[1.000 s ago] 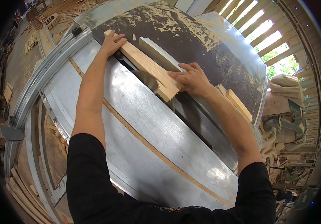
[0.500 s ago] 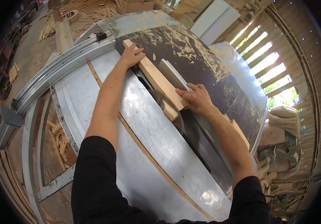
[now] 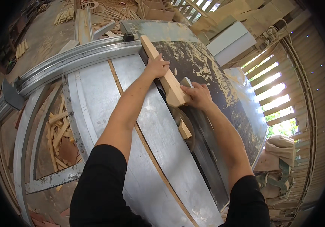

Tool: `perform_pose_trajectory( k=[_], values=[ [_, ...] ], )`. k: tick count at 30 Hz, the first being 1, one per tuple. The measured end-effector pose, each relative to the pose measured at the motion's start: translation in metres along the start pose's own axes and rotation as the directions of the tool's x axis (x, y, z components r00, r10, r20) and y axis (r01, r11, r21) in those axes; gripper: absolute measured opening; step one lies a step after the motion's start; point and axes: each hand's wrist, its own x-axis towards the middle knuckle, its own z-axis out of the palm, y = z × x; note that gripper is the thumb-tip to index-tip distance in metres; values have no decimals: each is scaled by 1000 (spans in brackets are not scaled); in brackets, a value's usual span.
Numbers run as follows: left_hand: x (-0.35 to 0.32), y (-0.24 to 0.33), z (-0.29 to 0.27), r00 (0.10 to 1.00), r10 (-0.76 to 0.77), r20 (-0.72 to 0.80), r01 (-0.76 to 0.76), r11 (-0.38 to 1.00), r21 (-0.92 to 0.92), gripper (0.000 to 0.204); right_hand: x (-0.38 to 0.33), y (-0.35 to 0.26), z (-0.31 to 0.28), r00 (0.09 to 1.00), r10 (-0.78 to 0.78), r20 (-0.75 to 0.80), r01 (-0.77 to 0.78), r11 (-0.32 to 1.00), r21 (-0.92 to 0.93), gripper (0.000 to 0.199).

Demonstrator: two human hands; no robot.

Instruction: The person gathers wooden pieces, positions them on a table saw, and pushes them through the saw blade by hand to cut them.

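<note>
A pale squared wooden bar (image 3: 173, 84) lies lengthwise on the saw table, its far end reaching the rail and its near end just beyond the round saw blade (image 3: 192, 138). My left hand (image 3: 158, 68) is closed over the middle of the bar from the left. At the near end, my right hand (image 3: 199, 96) presses its thumb against the bar, its other fingers curled over the metal fence (image 3: 186, 82). A short wooden offcut (image 3: 185, 129) rests against the blade's left side, apart from the bar.
A silver sliding table (image 3: 151, 125) fills the middle, with a metal rail (image 3: 94, 58) across its far side. Sawdust covers the dark table surface (image 3: 208, 72) to the right. Scrap wood (image 3: 62, 130) lies below the frame at left. A white box-shaped panel (image 3: 232, 41) stands at the back.
Both hands and the wooden bar have moved away from me along the table. The gap between bar and offcut has widened. The view has shifted too.
</note>
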Motion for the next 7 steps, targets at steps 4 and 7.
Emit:
perform_pose_trajectory(
  k=[4,7],
  values=[
    [-7,15,-14,983,-131,130,135,991,-23,47,49,6,-30,979,-59,196,94,980,-175,71],
    [2,21,-27,970,-101,222,107,994,-15,50,98,58,-80,1000,-15,-4,15,997,-73,77]
  ],
)
